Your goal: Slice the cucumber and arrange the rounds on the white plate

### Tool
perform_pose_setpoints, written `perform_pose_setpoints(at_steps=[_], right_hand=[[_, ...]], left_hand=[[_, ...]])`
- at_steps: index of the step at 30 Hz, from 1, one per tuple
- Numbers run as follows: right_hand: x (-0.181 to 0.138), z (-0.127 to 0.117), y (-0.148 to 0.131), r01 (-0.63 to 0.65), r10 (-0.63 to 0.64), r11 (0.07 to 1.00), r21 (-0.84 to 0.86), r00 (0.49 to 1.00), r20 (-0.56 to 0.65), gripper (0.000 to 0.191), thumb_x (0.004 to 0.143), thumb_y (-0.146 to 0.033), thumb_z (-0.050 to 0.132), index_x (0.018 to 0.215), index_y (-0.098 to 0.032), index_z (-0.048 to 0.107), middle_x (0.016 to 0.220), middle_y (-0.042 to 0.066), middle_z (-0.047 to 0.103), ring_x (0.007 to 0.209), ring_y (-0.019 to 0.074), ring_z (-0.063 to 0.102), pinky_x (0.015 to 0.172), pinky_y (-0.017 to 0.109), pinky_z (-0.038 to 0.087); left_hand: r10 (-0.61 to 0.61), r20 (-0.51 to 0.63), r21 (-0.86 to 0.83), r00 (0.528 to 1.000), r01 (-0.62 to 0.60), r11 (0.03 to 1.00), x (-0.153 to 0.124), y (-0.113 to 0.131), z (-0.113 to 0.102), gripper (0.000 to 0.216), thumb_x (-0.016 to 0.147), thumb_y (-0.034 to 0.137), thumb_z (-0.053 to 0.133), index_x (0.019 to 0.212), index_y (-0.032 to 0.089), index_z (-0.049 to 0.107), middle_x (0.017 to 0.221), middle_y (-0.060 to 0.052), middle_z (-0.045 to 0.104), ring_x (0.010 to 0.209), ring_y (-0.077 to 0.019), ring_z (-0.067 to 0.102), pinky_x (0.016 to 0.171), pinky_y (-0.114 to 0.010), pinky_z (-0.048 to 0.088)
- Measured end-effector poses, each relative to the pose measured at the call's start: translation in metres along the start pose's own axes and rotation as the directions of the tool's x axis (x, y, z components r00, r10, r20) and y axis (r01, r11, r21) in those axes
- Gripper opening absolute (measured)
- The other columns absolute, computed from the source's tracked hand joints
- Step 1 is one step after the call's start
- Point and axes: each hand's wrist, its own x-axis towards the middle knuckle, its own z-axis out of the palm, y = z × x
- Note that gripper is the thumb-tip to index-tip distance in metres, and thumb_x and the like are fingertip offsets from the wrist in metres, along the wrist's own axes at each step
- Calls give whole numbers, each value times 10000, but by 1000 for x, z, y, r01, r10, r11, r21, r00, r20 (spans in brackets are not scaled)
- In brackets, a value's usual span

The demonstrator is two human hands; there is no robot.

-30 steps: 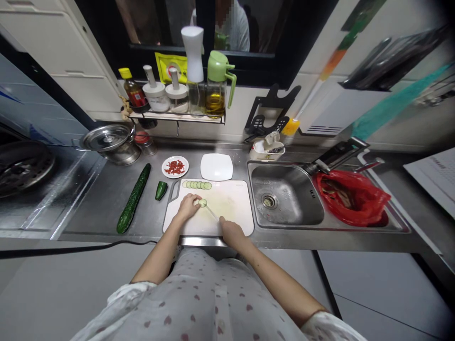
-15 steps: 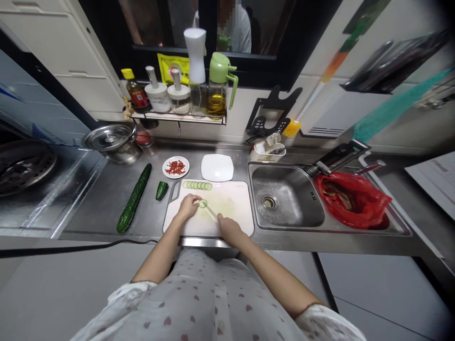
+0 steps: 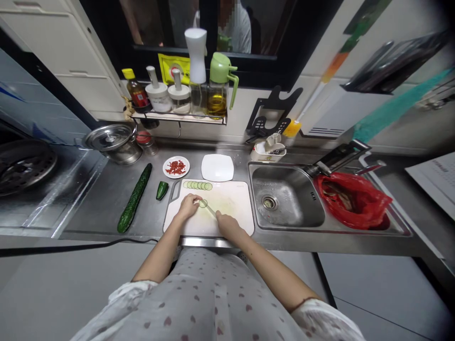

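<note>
On a white cutting board (image 3: pixel 234 203) my left hand (image 3: pixel 187 207) presses its curled fingers on a short cucumber piece (image 3: pixel 203 203). My right hand (image 3: pixel 226 224) is closed round the handle of a knife (image 3: pixel 210 209), whose blade meets the cucumber's cut end. A row of several cucumber slices (image 3: pixel 197 185) lies along the board's far edge.
A whole cucumber (image 3: pixel 134 198) and a green pepper piece (image 3: pixel 161 190) lie left of the board. A small plate of red chillies (image 3: pixel 176 166) and an empty white plate (image 3: pixel 217 167) sit behind it. The sink (image 3: pixel 284 199), a red bag (image 3: pixel 351 199), a pot (image 3: pixel 111 142) and a condiment shelf (image 3: pixel 177 113) surround.
My right hand has slid up and left along the board, bringing the knife blade closer onto the cucumber piece. My left hand has stayed on the piece.
</note>
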Motion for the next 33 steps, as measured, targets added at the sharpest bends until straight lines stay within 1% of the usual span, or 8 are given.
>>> perform_pose_setpoints(at_steps=[4, 9, 14, 19, 28, 33], right_hand=[[1, -2, -2, -10, 10, 1000, -22, 1000, 6, 308, 870, -74, 408, 1166, -158, 413, 997, 149, 656, 933, 233, 651, 734, 313, 468], [-2, -15, -6, -5, 7, 999, -50, 999, 39, 326, 868, -50, 416, 1180, -147, 422, 1013, 162, 658, 969, 231, 650, 762, 314, 478], [-4, -28, -7, 15, -12, 996, -92, 999, 35, 331, 873, -20, 372, 1173, -132, 455, 1023, 175, 664, 992, 236, 650, 779, 332, 487], [-5, -35, -6, 23, -20, 991, -130, 1000, 23, 324, 899, -32, 333, 1175, -125, 474, 1024, 187, 670, 988, 239, 654, 783, 345, 496], [-4, -35, -6, 44, -42, 991, -130, 999, 15, 321, 901, -31, 320, 1165, -117, 480, 1013, 181, 672, 974, 243, 659, 775, 349, 498], [-9, -27, -2, 24, -21, 995, -99, 999, 31, 325, 883, -26, 332, 1161, -125, 468, 1016, 178, 667, 974, 241, 653, 767, 339, 488]], left_hand=[[1, 3, -1, 1000, -1, 1000, 0, 1, -1, 298, 720, 116, 603, 980, 206, 717, 896, -39, 604, 857, -166, 578, 841, -284, 454], [-4, 12, -5, 1000, 4, 1000, -1, 2, -2, 302, 719, 111, 602, 981, 205, 717, 899, -38, 609, 862, -165, 583, 844, -281, 455], [-11, 15, -7, 1000, 11, 1000, 0, 1, -2, 299, 718, 116, 605, 978, 210, 719, 905, -41, 614, 869, -169, 587, 843, -285, 458], [-17, 18, -12, 1000, 17, 1000, 2, -3, 1, 311, 721, 117, 602, 995, 211, 714, 913, -40, 612, 863, -165, 585, 840, -284, 461], [12, 24, 15, 1000, -13, 1000, 1, -3, -1, 299, 732, 141, 597, 1003, 209, 703, 906, -43, 597, 857, -168, 573, 835, -288, 453], [23, 11, 66, 1000, -24, 998, -1, -3, 1, 351, 741, 138, 582, 1077, 200, 660, 930, -50, 594, 881, -179, 565, 852, -301, 442]])
